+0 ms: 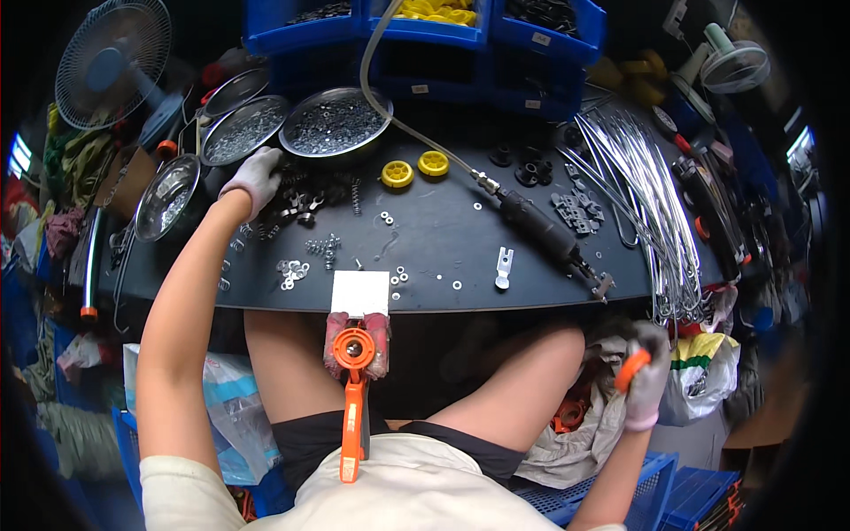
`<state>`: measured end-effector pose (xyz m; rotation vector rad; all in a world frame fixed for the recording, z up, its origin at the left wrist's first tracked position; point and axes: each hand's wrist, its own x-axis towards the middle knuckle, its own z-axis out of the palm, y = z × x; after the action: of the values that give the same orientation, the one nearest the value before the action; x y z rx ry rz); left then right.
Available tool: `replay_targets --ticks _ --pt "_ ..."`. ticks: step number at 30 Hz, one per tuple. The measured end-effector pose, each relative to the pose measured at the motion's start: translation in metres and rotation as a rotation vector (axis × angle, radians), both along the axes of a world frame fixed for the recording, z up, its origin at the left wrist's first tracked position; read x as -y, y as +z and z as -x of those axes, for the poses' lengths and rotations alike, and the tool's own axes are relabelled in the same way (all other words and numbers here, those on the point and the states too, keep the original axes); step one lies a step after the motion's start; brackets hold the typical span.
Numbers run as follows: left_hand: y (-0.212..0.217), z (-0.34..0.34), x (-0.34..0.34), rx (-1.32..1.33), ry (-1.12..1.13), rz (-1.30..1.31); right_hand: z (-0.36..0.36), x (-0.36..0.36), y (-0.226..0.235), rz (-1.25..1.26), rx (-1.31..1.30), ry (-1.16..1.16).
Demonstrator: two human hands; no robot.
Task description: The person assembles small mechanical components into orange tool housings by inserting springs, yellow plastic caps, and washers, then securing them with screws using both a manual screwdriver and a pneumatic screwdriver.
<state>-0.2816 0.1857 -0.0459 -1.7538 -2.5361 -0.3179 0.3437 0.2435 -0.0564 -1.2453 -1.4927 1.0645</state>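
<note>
My left hand (257,181), in a white glove, is over the back left of the dark bench, beside a pile of dark metal clips (301,208) and below the metal bowls. The back of the hand hides most of its fingers, so their grip cannot be made out. My right hand (649,376), in a greyish glove with a pink cuff, grips an orange ring-shaped part (632,370) off the bench's front right, above a pale sack (580,442) with orange parts inside. Between my legs, an orange handle with a round head (352,416) sits in a red-padded holder (379,345) under a white plate (360,294).
Metal bowls of small hardware (336,124) stand at the back left. Springs (324,250), washers (290,273) and two yellow wheels (397,173) lie on the bench. A black air screwdriver (540,228) with a hose lies right, near bent metal rods (651,212). Blue bins (443,34) line the back.
</note>
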Motion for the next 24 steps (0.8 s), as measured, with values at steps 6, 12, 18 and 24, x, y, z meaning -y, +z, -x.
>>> replay_targets --ticks 6,12,18,24 --pt "0.038 -0.042 0.047 0.292 0.079 -0.182 0.179 -0.119 0.058 -0.249 0.223 0.489" --pt "0.09 -0.193 0.144 0.803 -0.1 -0.332 0.32 -0.234 0.053 -0.482 1.219 0.522" --pt "0.025 -0.274 0.183 0.943 0.209 -0.764 0.385 -0.225 0.046 -0.632 1.264 0.646" --pt "-0.036 -0.274 0.169 1.145 0.144 -1.058 0.405 -0.215 0.007 -0.746 1.206 0.579"
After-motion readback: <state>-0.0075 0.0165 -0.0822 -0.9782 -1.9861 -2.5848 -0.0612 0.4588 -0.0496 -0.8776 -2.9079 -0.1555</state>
